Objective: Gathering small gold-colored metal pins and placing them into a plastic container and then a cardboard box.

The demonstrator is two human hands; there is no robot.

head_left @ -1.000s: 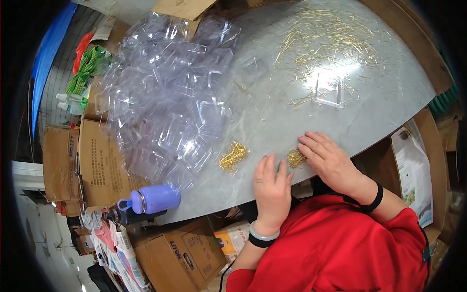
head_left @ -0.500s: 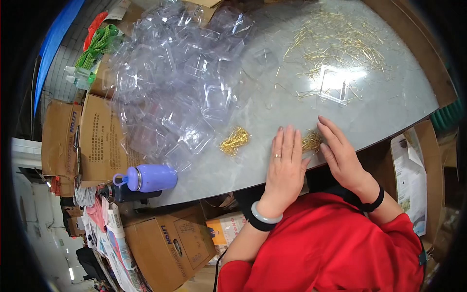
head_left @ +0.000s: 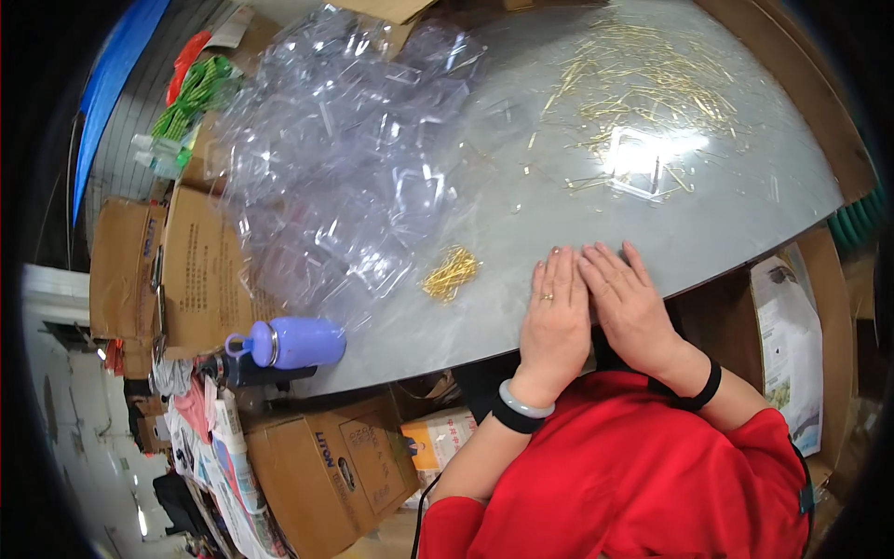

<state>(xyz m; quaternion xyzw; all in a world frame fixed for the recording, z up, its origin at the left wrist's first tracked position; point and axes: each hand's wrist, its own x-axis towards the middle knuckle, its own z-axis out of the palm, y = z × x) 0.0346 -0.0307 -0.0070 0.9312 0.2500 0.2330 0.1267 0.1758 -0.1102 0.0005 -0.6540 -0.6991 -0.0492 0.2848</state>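
Observation:
Near the table's front edge, my left hand (head_left: 557,317) and my right hand (head_left: 635,312) lie side by side, backs up, with fingers stretched out straight. Their inner edges meet or nearly meet. The small bunch of gold wire hooks that lay between them is hidden now, and I cannot tell whether it is under the palms. To the left of my left hand rests another neat bunch of gold wire hooks (head_left: 451,274). Farther back on the right spreads a loose heap of the same hooks (head_left: 643,79).
A big pile of clear plastic boxes (head_left: 345,158) covers the table's left side. A purple bottle (head_left: 307,343) lies at the front left edge of the grey table (head_left: 447,335). Cardboard boxes (head_left: 326,475) stand below and to the left. One clear plastic piece (head_left: 638,168) lies beside the loose hooks.
My hands have come together from either side. The bunch of hooks between them has gone out of sight. The bunch on the left has stayed put.

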